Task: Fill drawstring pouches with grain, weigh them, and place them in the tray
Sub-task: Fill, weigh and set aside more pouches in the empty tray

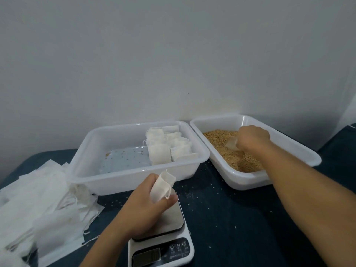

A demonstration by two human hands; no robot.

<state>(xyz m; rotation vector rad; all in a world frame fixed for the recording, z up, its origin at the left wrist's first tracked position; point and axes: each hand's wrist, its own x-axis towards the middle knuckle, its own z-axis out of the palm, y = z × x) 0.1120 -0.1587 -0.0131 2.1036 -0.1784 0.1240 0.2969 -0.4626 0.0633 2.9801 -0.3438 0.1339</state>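
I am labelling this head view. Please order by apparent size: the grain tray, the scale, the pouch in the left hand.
1. Grain tray, largest.
2. Scale, partly hidden and nearer the camera, so its rank is less sure.
3. Pouch held by the left hand, smallest.

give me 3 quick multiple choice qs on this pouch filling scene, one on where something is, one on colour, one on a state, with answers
1. Where do the filled white pouches sit?
A. right end of the left clear plastic tray
B. on the scale
C. in the grain

2. What colour is the table cloth?
A. red
B. dark blue
C. yellow

3. What is the left hand doing?
A. lying flat and open
B. holding a small white pouch above the white digital scale
C. pressing a scale button

Answers: 1 A, they are packed against that tray's right wall. 2 B, dark blue shows between the trays. 3 B, the fingers curl round the pouch.
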